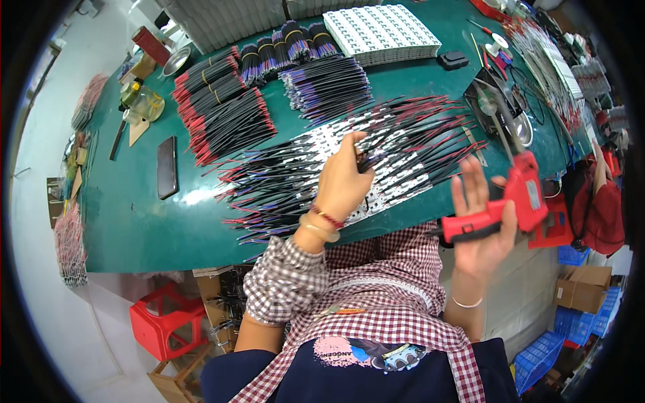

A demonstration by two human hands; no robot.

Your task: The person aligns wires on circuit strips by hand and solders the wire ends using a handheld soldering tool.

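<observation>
My left hand (344,176) is over the middle of a white circuit board panel (366,205), its fingers closed around a few dark wires (365,161) that they partly hide. Many black wires (272,178) with red or purple ends stick out from both sides of the panel. A red and black soldering gun (523,195) rests across my right hand (482,232), off the table's near edge. The thumb lies over its handle while the other fingers stretch upward. Its long metal front part points up toward a black holder (478,99) and is slightly blurred.
Bundles of red-tipped wires (222,111) and purple-tipped wires (326,87) lie beyond the panel. A stack of white panels (383,33) stands at the back. A phone (167,168) lies at left, a solder spool (496,46) at far right. A red stool (164,322) stands below.
</observation>
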